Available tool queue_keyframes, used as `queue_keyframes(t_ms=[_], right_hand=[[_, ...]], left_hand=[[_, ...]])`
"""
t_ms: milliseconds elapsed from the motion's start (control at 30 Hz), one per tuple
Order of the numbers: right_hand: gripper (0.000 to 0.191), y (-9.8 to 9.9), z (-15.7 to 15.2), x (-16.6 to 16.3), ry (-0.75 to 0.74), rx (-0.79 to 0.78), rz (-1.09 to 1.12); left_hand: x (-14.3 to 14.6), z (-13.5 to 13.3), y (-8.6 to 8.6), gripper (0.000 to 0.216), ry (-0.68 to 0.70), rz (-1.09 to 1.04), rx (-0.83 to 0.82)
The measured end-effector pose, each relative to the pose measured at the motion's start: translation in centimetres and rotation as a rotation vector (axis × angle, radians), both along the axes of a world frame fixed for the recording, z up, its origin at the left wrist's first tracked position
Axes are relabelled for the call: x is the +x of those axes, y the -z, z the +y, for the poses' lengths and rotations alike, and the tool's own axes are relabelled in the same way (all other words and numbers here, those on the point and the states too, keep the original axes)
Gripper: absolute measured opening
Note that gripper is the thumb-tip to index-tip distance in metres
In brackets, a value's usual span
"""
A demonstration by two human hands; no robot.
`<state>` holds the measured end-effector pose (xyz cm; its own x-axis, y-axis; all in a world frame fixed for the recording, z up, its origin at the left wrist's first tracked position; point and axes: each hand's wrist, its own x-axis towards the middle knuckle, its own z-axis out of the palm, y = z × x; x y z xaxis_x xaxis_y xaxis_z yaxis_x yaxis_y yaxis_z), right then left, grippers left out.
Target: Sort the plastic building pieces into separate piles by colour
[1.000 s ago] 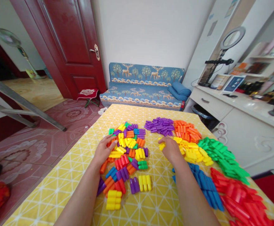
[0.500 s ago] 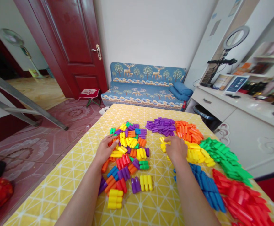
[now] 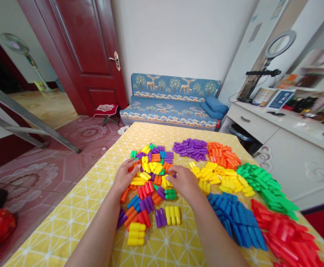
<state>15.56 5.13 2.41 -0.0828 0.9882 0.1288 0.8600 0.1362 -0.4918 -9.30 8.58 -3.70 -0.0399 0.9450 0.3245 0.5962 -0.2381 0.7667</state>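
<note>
Mixed plastic pieces point(image 3: 146, 190) lie heaped on the yellow-clothed table point(image 3: 178, 241), a hand at either side. Over there, the left hand point(image 3: 123, 175) rests loosely open against the heap; the right hand point(image 3: 184, 181) curls its fingertips by a yellow piece point(image 3: 165, 183), though whether it grips I can't tell.

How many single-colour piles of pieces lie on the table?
6: purple pile and orange pile farthest; yellow pile and green pile midway; blue pile and red pile nearest.

Forearms point(image 3: 95, 222) outstretched, left grip point(image 3: 124, 176) spread, right grip point(image 3: 182, 180) angled inward
</note>
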Motion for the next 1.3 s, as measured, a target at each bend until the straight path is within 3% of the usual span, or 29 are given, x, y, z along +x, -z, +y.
queue_keyframes(t_ms=[133,333,500,667,833,933,1100,1300], right_hand=[[0.026,-0.9,-0.9,-0.6,-0.028,-0.06,-0.154],[0.029,-1.2,-1.4,-1.6,-0.048,-0.078,-0.169],[0.028,-1.8,-0.8,-0.9,0.005,-0.052,-0.043],[0.028,-1.9,-0.2,0.2,0.027,0.084,0.132],[0.029,-2.7,1.2,3.3,0.11,0.163,0.249],[0.025,-3.3,3.2,6.8,0.174,0.127,0.037],[0.028,-3.5,6.5,11.7,0.283,-0.086,-0.351],[0.022,-2.8,7.0,11.5,0.269,-0.204,-0.421]], left_hand=[[-0.1,0.0,0.2,0.049,0.001,0.013,0.004],[-0.2,0.1,0.2,0.049,0.0,0.021,0.01],[-0.1,0.1,0.2,0.049,-0.003,0.009,0.008],[-0.2,0.1,0.3,0.049,0.001,0.003,0.011],[-0.1,0.1,0.2,0.046,-0.008,0.004,0.004],[0.0,0.1,0.2,0.044,-0.007,0.005,0.013],[0.0,0.1,0.1,0.044,-0.006,0.018,0.022],[-0.1,0.1,0.2,0.043,-0.004,0.0,0.019]])
